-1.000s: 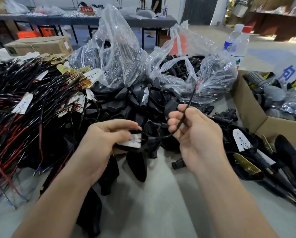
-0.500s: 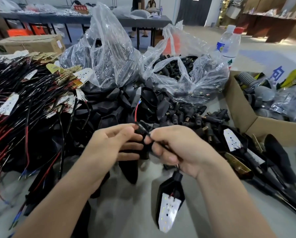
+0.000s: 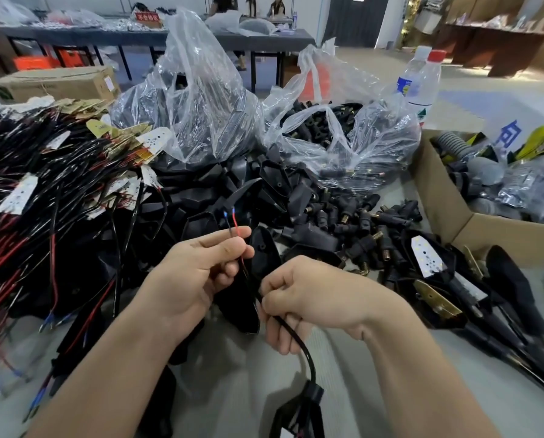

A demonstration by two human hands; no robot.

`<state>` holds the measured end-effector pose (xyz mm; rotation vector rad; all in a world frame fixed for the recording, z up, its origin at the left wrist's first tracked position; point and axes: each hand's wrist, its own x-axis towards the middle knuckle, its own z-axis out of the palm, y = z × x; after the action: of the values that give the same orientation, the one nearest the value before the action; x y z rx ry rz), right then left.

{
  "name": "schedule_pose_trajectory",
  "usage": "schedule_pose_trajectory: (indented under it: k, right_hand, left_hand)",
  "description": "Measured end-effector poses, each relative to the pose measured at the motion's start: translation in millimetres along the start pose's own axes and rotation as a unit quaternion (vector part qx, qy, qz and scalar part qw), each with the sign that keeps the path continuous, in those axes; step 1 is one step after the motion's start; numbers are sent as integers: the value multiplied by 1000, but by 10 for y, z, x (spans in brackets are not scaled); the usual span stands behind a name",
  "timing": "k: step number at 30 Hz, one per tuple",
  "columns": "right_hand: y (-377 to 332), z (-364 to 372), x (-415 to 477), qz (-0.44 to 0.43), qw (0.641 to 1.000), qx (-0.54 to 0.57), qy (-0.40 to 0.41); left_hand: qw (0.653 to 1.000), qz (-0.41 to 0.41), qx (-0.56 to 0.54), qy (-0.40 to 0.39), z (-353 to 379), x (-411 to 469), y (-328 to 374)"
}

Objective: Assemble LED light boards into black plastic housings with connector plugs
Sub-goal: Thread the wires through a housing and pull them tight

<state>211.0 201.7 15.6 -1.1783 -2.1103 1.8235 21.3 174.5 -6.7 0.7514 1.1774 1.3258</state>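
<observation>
Grey table; black housings, wire heap.

We saw red and black wires tipped blue, a black cable, black housings, a white dotted LED board, a red-capped bottle and a grey table.

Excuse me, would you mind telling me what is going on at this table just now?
A person is working on one light unit. The left hand pinches the red and black wire ends, while the right hand grips the black cable lower down. A black housing hangs from that cable at the bottom edge of the view. Around the hands lie heaps of wired boards, loose housings and plugs.
</observation>
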Motion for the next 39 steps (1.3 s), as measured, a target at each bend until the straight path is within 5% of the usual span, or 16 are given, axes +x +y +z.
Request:
schedule_pose_trajectory:
  k: [7,9,13,15,20,31,34,39]
  right_hand:
    - [25,-26,62,16,995,-57,74]
    - [17,-65,69,-3,981,-113,155]
    - [38,-223,90,-76,851,-156,496]
    - [96,-315,69,-52,802,-169,571]
    - [300,-392,136,75,795,-291,528]
    - [450,-472,191,34,782,-355,511]
    - [436,-467,214,0,779,-294,553]
    - [231,-299,214,-154,788,-12,596]
  left_hand:
    - [994,79,79,8,-1,-11,-10]
    - [996,68,53,31,3,-4,0]
    - [997,48,42,48,-14,5,12]
    - [994,59,77,49,-1,8,-9]
    - [968,123,209,70,22,29,-100]
    - [951,166,241,100,1,35,-150]
    - [961,149,226,63,0,17,-113]
    - [980,134,140,50,32,33,-97]
